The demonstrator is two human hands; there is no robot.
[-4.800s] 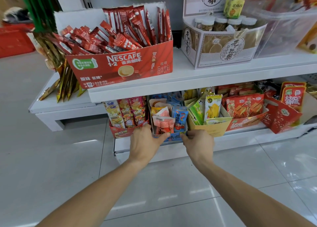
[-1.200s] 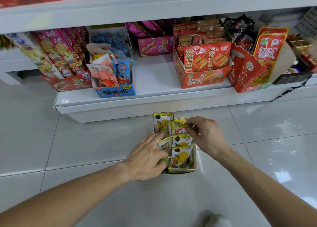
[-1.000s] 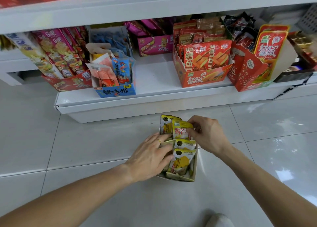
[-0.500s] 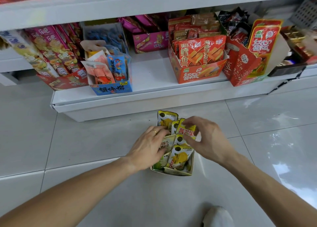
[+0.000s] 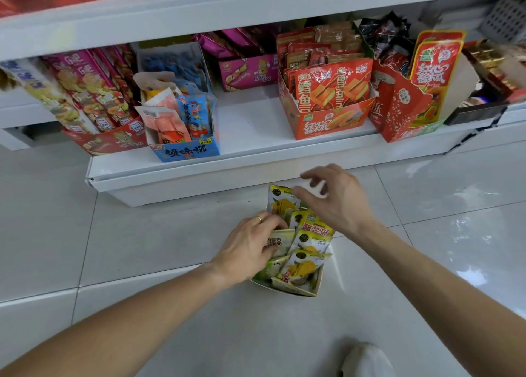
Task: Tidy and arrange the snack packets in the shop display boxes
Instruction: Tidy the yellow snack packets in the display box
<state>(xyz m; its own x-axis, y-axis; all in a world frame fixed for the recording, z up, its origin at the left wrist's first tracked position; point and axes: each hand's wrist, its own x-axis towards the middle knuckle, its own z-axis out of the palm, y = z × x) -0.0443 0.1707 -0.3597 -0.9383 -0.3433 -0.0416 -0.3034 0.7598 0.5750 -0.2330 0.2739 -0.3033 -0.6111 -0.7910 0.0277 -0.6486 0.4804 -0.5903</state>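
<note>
Down on the tiled floor (image 5: 142,234) sits the small display box (image 5: 296,289), just in front of the bottom shelf (image 5: 250,126), packed with yellow snack packets (image 5: 301,267) standing in overlapping rows. The left hand (image 5: 250,248), a ring on one finger, is dug into the left side of the box, fingers curled round a pale green packet (image 5: 277,241) and gripping it against the others. The right hand (image 5: 338,200) hovers above the back of the box, fingers loose and slightly bent, holding nothing; it is blurred, and its fingertips sit just over the rearmost packet (image 5: 280,201), which stands upright against the shelf's base. Up on the shelf there is a bare gap between a blue box (image 5: 187,151) of fish-stick snacks on the left and an orange-red box (image 5: 330,120) on the right. A pink box (image 5: 250,71) sits at the back behind that gap. One white shoe (image 5: 367,359) pokes in at the bottom edge.
</note>
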